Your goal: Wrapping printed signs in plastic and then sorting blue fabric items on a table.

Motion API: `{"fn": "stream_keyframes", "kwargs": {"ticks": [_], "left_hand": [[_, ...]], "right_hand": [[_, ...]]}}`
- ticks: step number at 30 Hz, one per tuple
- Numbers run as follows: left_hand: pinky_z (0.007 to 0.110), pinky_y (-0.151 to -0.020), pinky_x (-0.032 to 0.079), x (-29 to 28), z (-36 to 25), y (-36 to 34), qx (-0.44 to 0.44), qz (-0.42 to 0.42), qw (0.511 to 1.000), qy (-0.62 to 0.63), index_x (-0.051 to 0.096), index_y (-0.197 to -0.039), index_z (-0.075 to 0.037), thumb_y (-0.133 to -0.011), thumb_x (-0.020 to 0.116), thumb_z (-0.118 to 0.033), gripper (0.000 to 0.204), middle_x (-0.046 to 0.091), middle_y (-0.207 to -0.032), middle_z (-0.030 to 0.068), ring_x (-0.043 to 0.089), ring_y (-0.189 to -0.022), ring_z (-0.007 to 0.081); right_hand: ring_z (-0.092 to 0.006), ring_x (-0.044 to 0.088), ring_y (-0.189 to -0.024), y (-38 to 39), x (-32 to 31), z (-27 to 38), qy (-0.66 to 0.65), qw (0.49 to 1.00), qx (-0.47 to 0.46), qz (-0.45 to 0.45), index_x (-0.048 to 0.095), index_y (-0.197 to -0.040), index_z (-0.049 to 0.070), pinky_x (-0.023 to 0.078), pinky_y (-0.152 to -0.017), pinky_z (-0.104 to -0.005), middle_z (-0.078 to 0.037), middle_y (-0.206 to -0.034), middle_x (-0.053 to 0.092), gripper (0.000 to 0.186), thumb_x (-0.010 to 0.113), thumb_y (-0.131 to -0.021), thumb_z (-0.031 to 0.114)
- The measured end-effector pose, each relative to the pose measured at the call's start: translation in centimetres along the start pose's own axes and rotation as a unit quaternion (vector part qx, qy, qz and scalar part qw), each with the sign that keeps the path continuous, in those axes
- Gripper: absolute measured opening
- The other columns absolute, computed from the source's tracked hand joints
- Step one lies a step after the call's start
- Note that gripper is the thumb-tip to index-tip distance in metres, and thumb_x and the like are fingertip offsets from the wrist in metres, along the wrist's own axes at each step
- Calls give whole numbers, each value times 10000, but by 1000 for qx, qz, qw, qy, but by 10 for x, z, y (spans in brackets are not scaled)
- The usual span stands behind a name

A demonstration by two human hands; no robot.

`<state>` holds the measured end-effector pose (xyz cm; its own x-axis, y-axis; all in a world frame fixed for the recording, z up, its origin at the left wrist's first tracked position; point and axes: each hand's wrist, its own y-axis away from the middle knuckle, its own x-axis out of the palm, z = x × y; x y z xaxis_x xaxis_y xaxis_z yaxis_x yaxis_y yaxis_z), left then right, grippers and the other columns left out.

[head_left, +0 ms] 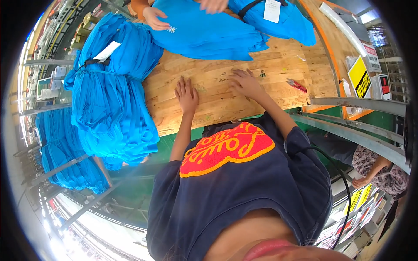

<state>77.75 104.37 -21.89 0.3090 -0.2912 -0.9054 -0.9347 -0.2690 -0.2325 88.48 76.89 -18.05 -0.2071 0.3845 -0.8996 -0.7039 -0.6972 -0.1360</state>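
My left hand (186,96) lies flat on the wooden table (209,104) near its front edge, fingers stretched out. To its right my right hand (247,84) also rests on the wood, fingers spread and holding nothing. Beyond both hands is a stack of flat blue fabric pieces (209,37). A large bundle of blue fabric (113,95), tied with a cord and bearing a white tag (107,51), hangs over the table's left end. Red-handled snips (297,85) lie on the table, right of my right hand.
Across the table a co-worker's hands (156,18) are at the blue stack. A dark-tied blue bundle (283,26) with a white paper lies at the far right. More blue fabric (65,148) hangs at left. Metal rails (361,104) and a yellow-black sign (359,77) stand right; another person (376,167) is behind.
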Motion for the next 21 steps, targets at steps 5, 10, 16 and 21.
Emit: {"fn": "stream_keyframes", "kwargs": {"ticks": [5,10,16,21], "left_hand": [[512,-1108,124,-2,2,1,-1,3,1000,2,372,-1386,-183,-910,448,-269,489,210,-1507,92,168,-1388,316],[516,-1104,129,0,2,-1,2,6,1000,-7,371,-1388,-184,-903,457,-262,499,208,-1507,95,179,-1382,329],[522,-1101,135,2,2,1,-1,-2,1000,-3,379,-1383,-180,-897,457,-254,498,219,-1504,97,190,-1377,334],[528,-1097,140,-1,1,-1,-1,-3,1000,0,390,-1375,-161,-898,451,-257,490,225,-1500,106,197,-1373,343]], "right_hand": [[-275,383,-1283,46,-27,-29,34,979,167,-112,516,-1234,153,266,-1048,-494,-93,-1352,445,365,509,-888,270],[-254,306,-1340,89,-16,-55,152,933,262,-193,456,-1312,152,211,-1082,-482,-81,-1431,362,439,506,-890,263],[-235,265,-1364,91,-14,-55,156,935,265,-177,421,-1348,174,177,-1103,-475,-71,-1462,318,468,498,-894,255],[-236,264,-1363,92,-12,-57,163,935,262,-173,421,-1348,169,176,-1103,-472,-73,-1463,315,460,482,-900,257]]}}
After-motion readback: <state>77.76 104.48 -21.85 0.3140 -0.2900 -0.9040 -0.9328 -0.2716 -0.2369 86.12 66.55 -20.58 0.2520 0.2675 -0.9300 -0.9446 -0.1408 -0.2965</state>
